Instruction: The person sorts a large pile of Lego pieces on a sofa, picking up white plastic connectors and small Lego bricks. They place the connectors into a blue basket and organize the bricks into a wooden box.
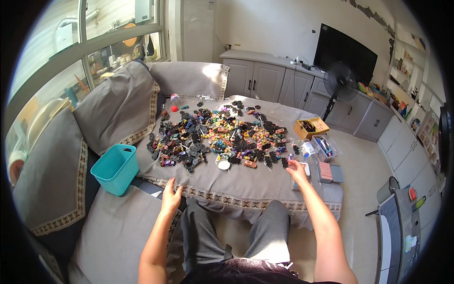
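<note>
A big heap of small toy cars [191, 156], mixed with little multicoloured pieces, spreads over the grey cloth. My left hand [171, 196] hovers by the near edge of the cloth, fingers apart and holding nothing. Off to its left stands a turquoise woven-pattern basket [116, 173]. At the right end of the heap my right hand [297, 171] has its fingertips together at a small purplish item [291, 157], too small to name. Beside those fingertips is a black toy car [284, 162]. A round white lid-like piece [223, 164] sits at the heap's near side.
Right of the heap are a yellow wooden box [309, 127], a clear plastic box [326, 147] with things inside, and a pink card stack [325, 172]. A red ball [174, 108] lies at the far left. Sofa cushions [116, 102] and a standing fan [338, 85] stand beyond.
</note>
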Demonstrator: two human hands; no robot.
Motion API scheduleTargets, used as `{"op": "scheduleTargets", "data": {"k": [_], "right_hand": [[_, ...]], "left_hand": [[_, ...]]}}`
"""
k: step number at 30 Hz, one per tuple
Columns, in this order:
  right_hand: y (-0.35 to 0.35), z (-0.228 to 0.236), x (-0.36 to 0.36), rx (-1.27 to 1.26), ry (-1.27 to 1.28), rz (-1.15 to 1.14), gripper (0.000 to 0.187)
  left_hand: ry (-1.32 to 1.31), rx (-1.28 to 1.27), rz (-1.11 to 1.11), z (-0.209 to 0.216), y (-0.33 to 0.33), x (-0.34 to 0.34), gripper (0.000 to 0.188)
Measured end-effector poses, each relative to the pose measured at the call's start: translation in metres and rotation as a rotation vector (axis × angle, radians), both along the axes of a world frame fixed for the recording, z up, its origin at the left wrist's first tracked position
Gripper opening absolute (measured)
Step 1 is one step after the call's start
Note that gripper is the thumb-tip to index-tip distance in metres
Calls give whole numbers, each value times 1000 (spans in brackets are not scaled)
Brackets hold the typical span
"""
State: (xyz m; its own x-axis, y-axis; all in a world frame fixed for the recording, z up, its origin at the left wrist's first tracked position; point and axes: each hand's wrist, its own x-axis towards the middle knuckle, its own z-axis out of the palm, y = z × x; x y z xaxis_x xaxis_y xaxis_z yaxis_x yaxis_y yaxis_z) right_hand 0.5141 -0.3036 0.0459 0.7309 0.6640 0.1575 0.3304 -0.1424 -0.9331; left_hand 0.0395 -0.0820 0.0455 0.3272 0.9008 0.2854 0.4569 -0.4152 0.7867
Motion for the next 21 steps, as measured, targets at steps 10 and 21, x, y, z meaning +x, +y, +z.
{"op": "scheduleTargets", "data": {"k": [10, 21], "right_hand": [[-7, 3, -22, -44, -28, 47, 40], [52, -56, -43, -128, 92, 118, 41]], "left_hand": [[-60, 11, -26, 3, -4, -4, 53], [-24, -72, -96, -13, 16, 43, 48]]}}
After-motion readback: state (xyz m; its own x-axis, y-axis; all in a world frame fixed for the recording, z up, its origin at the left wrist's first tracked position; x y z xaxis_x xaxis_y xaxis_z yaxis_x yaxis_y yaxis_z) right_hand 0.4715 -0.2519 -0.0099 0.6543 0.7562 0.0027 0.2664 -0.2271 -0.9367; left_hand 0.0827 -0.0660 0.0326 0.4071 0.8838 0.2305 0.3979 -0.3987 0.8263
